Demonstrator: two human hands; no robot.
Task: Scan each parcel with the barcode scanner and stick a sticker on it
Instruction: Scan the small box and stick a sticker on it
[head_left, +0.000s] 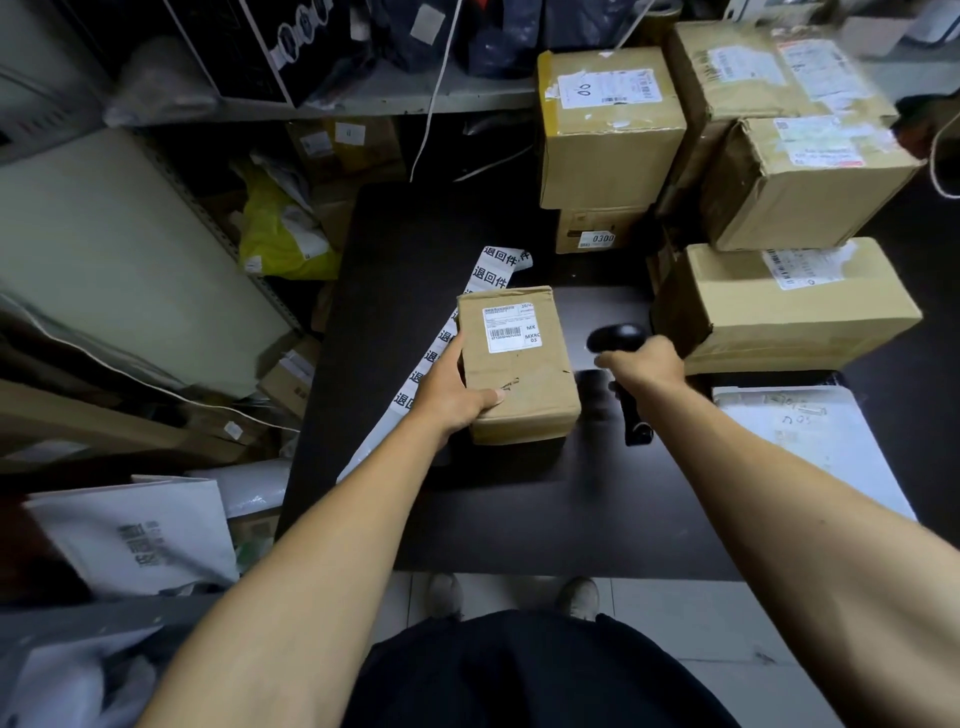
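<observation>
Cluttered parcel room, dark tabletop (415, 234). Small parcel (519, 364) mid-table, near left edge; my left hand (449, 387) grasps its near-left corner. Right hand (641, 364) clenched round scanner (615, 338). Reckon box light, stiff; hold by side walls.

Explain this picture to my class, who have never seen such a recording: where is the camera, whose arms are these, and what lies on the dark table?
There is one picture, taken by a wide-angle camera worn on a person's head, looking forward and down. The two bare arms belong to that person; no machine is involved. The left hand grips a small brown cardboard parcel standing on the black table, its white barcode label facing up. The right hand holds a black handheld barcode scanner, blurred, beside the parcel. A white strip of printed stickers lies on the table, partly under the parcel. Larger brown cardboard boxes are stacked at the table's right and far side. Shelves with more packages stand at the left.
</observation>
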